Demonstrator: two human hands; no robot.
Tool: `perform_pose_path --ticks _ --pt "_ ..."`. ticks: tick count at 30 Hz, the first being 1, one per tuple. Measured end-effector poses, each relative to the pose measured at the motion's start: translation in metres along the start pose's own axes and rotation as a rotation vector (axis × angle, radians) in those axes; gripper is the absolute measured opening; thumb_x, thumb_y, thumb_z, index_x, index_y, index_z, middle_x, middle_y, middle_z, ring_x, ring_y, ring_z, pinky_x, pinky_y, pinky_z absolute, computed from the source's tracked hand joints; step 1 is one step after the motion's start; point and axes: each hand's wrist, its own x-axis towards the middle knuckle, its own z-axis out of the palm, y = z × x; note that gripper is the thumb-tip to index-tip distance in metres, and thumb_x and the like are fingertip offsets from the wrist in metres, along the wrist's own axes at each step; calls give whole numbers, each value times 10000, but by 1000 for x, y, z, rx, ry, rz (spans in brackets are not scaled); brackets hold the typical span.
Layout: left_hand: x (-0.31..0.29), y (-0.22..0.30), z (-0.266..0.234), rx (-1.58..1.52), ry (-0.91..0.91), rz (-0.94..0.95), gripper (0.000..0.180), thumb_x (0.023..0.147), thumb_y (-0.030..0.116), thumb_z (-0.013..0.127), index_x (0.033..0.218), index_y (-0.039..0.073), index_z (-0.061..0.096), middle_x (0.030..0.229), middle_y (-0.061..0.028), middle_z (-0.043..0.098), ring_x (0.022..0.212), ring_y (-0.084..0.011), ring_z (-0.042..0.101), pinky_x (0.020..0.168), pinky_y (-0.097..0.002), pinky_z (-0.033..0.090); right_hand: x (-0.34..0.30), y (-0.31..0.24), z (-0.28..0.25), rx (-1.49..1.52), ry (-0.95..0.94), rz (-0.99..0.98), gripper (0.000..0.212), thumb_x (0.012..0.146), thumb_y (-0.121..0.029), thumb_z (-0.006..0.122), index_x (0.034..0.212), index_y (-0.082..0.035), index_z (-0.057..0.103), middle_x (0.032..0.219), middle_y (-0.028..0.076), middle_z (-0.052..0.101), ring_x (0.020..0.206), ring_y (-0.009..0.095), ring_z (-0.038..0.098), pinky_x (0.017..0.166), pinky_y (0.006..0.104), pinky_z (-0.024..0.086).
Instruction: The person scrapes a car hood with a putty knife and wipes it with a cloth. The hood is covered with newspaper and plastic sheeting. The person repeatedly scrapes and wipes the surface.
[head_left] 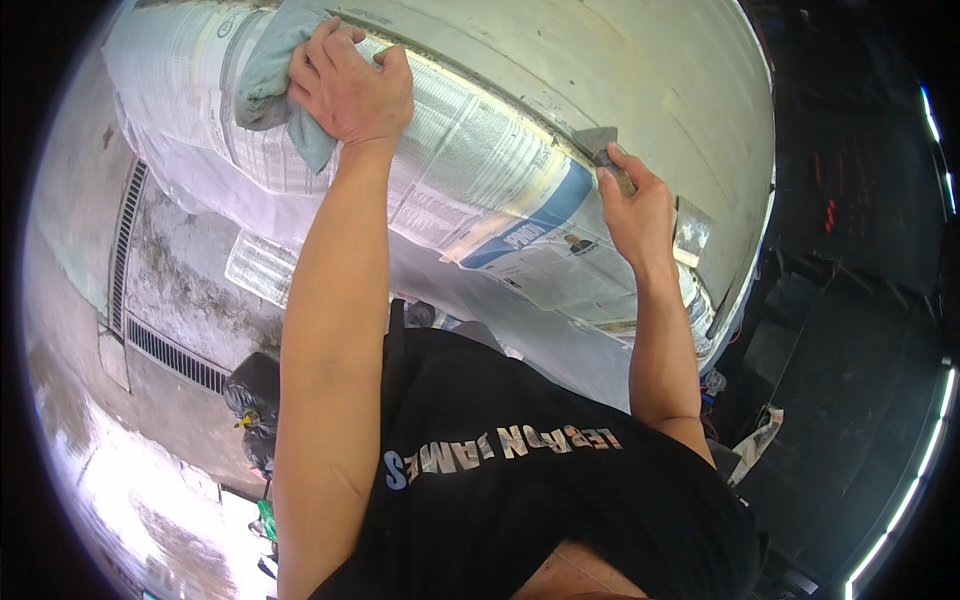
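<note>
A pale, smooth vehicle-like panel with scuffs along its edge curves across the top. Sheets of newspaper cover the part below that edge. My left hand is closed on a crumpled blue-green cloth, which lies against the newspaper near the panel's edge. In my right hand I grip a putty knife; its broad, worn blade lies at the panel's edge. A flat metal plate with a pale strip along one end rests on the panel by my right wrist.
Clear plastic sheeting hangs below the newspaper. On the concrete floor at left runs a drain grate, with a black plastic bag near it. Dark floor or wall with light strips fills the right side.
</note>
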Motion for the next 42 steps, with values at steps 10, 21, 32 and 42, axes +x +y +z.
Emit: perform_pose_path --ticks 10,21,32,42 --pt "-5 2 0 -8 3 -6 352 704 203 658 1031 94 585 1323 -64 561 1267 -354 421 1061 -537 293 -3 2 2 -7 -4 -17 377 913 -118 657 1248 55 669 1232 245 689 1195 368 654 1049 395 475" --pt "-4 0 -1 14 11 8 342 698 204 664 1015 106 584 1297 -54 565 1227 -344 446 1034 -540 311 -2 -1 5 -17 5 -78 378 907 -114 659 1252 42 669 1240 246 681 1198 385 645 1046 393 480" --pt "-4 -1 1 -5 33 -2 330 707 222 666 1008 127 569 1308 -35 598 1242 -339 450 1052 -537 308 4 -1 8 57 -12 -47 400 907 -136 660 1267 39 666 1244 231 692 1214 319 650 1057 354 459" --pt "-8 2 -1 -21 22 -7 316 722 206 657 1012 114 572 1319 -46 587 1236 -341 447 1050 -540 308 -2 -3 12 22 -6 -31 415 917 -178 669 1273 35 662 1256 225 691 1210 309 651 1058 351 453"
